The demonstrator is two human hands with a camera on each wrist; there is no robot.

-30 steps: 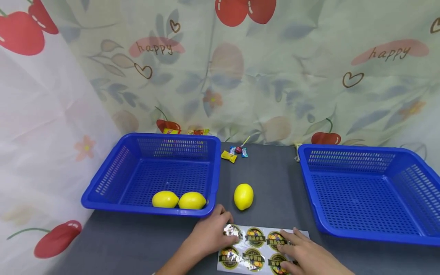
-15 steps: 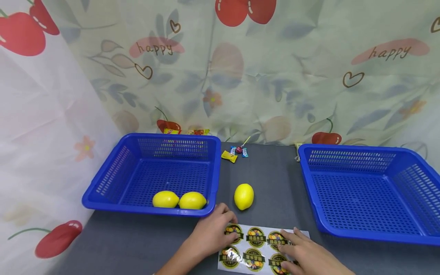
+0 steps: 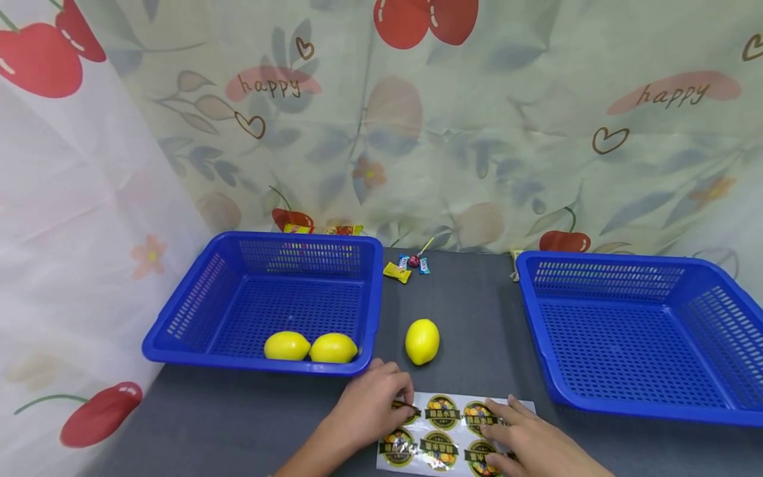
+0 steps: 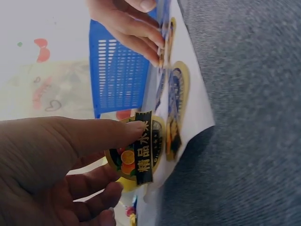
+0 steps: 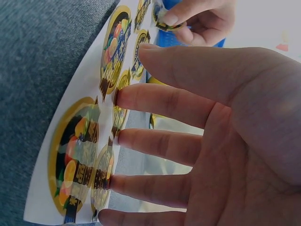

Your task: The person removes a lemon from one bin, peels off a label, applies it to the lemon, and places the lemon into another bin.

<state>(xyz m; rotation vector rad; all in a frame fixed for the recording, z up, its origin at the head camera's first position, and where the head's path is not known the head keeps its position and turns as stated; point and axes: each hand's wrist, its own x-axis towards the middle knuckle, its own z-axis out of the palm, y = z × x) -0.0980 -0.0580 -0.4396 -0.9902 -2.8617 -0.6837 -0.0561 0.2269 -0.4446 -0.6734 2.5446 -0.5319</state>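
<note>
A white sheet of round fruit stickers lies on the dark grey table. At its far left corner my left hand pinches one black-and-gold sticker between thumb and fingers. That sticker stands tilted up from the sheet; whether its edge still clings cannot be told. My right hand rests on the sheet's right side, its fingers spread and straight with the tips pressing the paper. Just beyond the sheet sits a yellow lemon. Two more lemons lie in the left blue basket.
A second blue basket stands to the right. Wrapped candies and a lollipop lie near the back wall. A printed fabric curtain encloses the back and sides.
My left fingers have drawn together at the sheet's corner, and the corner sticker, flat before, is now pinched and lifted. The right hand stays in place.
</note>
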